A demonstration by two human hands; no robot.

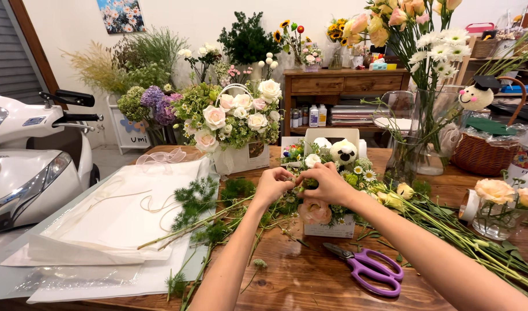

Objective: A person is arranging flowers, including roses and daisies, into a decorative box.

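1. Working over a small white flower box (329, 229), both hands meet at the top of the arrangement, near the middle of the wooden table (310, 276).
2. Left hand (272, 184): fingers curled inward, tips pinched on greenery at the box's upper left edge. What exactly sits between the fingertips is too small to tell.
3. Right hand (327, 183): fingers bent and closed down on the same cluster of foliage, touching the left hand's fingertips. The item held cannot be made out.
4. Position of the box relative to the grip: directly beneath and slightly forward of both hands; a pale pink rose (315, 211) sits in it just below the right wrist, and a white plush figure (344, 151) rises behind the hands.
5. Purple-handled scissors (368, 268) lie on the table, near the box, under the right forearm, untouched.
6. Loose green stems (206, 222) lie to the left of the box, partly on white wrapping paper (120, 219).
7. A larger rose arrangement (232, 121) stands behind the left hand, well apart.
8. A glass vase (425, 138) of tall flowers stands to the right rear.
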